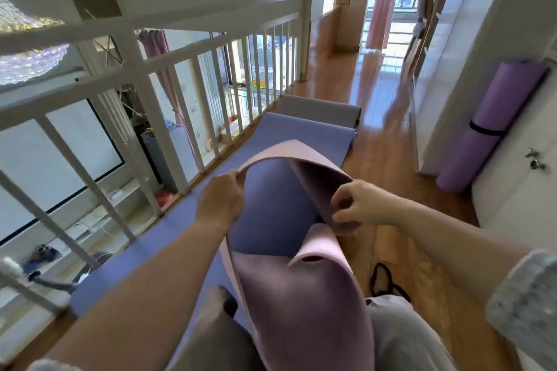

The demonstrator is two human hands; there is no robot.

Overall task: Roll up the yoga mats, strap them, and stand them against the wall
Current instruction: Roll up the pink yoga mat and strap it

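A white railing [144, 75] ran along the nine-to-eleven o'clock side of the view. Just beside it, a blue mat [301, 132] lay flat on the wooden floor [376, 144], stretching away toward twelve o'clock. At its far end lay a grey mat [319, 108], partly under the blue one.

At the centre, the left hand [221, 199] pinched the upper edge of a pink mat [301, 295], with fingers and thumb closed on the rim at its ten o'clock corner. The pink mat was lifted off the floor in front of the person's grey-trousered legs. Its top edge arched between the two hands, and a loose curl showed lower down. The right hand [358, 205] gripped the same edge on the three o'clock side, fingers curled round the fold.

At five o'clock from that hand, what looked like a black strap [382, 280] lay loose on the floor, blurred and partly hidden by a knee.

Far over at two to three o'clock, a rolled purple mat [494, 126] stood tilted against the white wall [461, 84], a black band [485, 129] cinched around its middle.
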